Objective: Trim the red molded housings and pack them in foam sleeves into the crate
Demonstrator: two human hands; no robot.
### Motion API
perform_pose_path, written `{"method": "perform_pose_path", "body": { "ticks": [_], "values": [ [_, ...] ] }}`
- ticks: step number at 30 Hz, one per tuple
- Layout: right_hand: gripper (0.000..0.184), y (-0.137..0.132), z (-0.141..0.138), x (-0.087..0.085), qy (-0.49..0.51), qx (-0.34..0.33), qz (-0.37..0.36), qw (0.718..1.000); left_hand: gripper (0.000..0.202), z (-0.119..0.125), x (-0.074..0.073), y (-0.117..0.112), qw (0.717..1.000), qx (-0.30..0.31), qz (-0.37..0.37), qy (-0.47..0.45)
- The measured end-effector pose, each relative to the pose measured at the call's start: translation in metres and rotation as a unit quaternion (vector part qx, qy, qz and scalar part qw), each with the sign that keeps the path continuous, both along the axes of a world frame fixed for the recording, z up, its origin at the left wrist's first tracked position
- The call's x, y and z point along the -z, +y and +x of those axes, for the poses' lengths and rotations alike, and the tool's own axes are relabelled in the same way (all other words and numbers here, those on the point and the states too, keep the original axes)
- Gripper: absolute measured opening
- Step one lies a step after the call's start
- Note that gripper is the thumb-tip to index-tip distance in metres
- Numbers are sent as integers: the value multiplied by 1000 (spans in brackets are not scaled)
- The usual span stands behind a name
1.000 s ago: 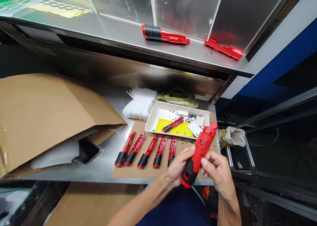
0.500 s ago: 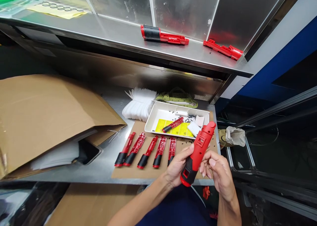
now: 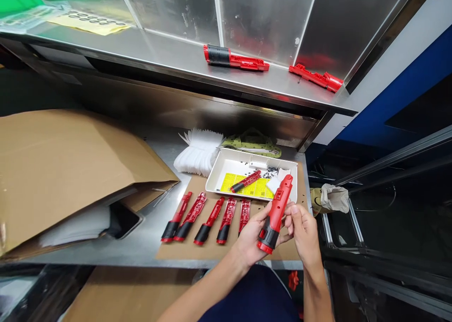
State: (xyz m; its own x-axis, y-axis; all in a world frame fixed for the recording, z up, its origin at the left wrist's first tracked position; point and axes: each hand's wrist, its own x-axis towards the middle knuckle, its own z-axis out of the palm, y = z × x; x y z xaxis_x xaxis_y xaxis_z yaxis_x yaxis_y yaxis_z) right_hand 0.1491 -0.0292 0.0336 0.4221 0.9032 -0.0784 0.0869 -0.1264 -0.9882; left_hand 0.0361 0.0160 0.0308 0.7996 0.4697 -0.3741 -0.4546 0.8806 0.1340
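Both hands point(image 3: 252, 235) point(image 3: 303, 230) clasp red-black tool housing point(image 3: 275, 213); yellow label sheet point(image 3: 247, 184) unreadable.

Print on the yellow label sheet point(image 3: 260, 188) is too small to read.

Both forearms are bare from the lower edge of the view up to the wrists, and the left hand point(image 3: 251, 237) and the right hand point(image 3: 304, 229) are bare too. Below them, between the two arms, shows a plain dark blue garment point(image 3: 256, 293), smooth cloth, which kind I cannot tell
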Motion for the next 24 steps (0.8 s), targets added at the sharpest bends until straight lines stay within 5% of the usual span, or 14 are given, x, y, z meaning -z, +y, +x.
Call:
{"method": "perform_pose_path", "body": {
  "ticks": [9, 17, 21, 24],
  "values": [
    [36, -9, 21, -8, -76, 68, 27, 994, 42, -9, 0, 0, 996, -33, -72, 42],
    [39, -2, -5, -5, -80, -50, 27, 995, 45, -3, 0, 0, 998, -32, -18, 42],
    [43, -1, -7, 0, -94, -17, 50, 994, 48, -5, 8, 0, 999, -36, 14, 3],
    [39, -4, 11, 5, -83, 74, 72, 991, 50, -7, 12, 1, 998, -54, 23, -10]
  ]
}}
